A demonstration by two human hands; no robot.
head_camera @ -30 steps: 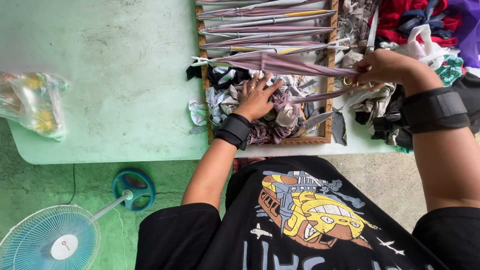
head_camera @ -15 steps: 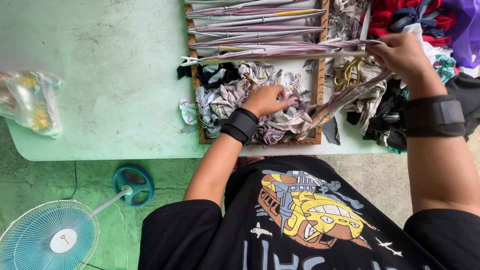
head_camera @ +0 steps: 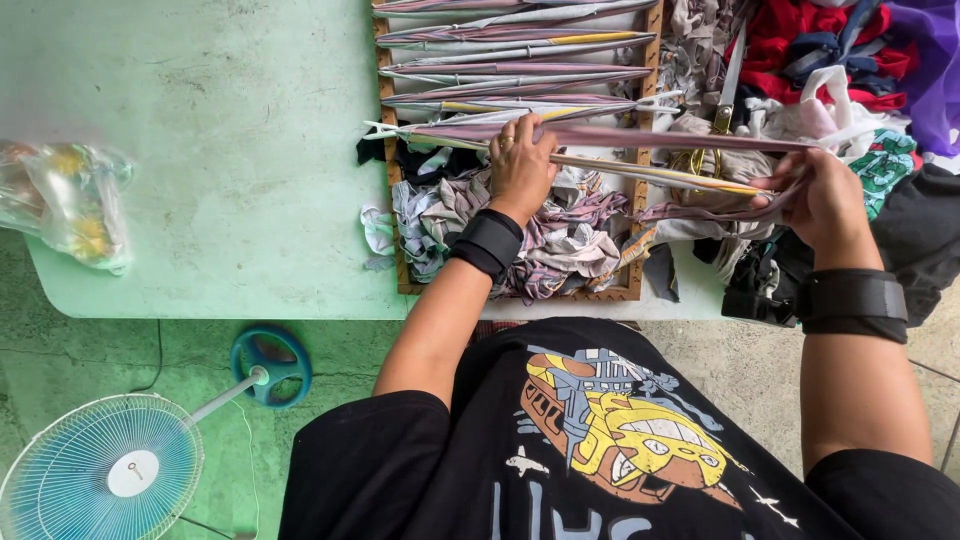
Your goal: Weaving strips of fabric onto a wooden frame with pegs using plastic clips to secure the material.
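Note:
A wooden frame lies on a pale green table, with several cloth strips stretched across its upper part and a heap of woven grey and purple scraps in its lower part. My left hand pinches a purplish strip over the frame. My right hand, past the frame's right side, grips the same strip's far end. Both wrists wear black bands.
A pile of red, white, purple and dark cloth scraps lies right of the frame, with scissors on it. A clear plastic bag sits at the table's left edge. A blue fan stands on the floor below.
My left hand rose from the scrap heap to the stretched strips. My right hand pulled a strip end out to the right and down past the frame.

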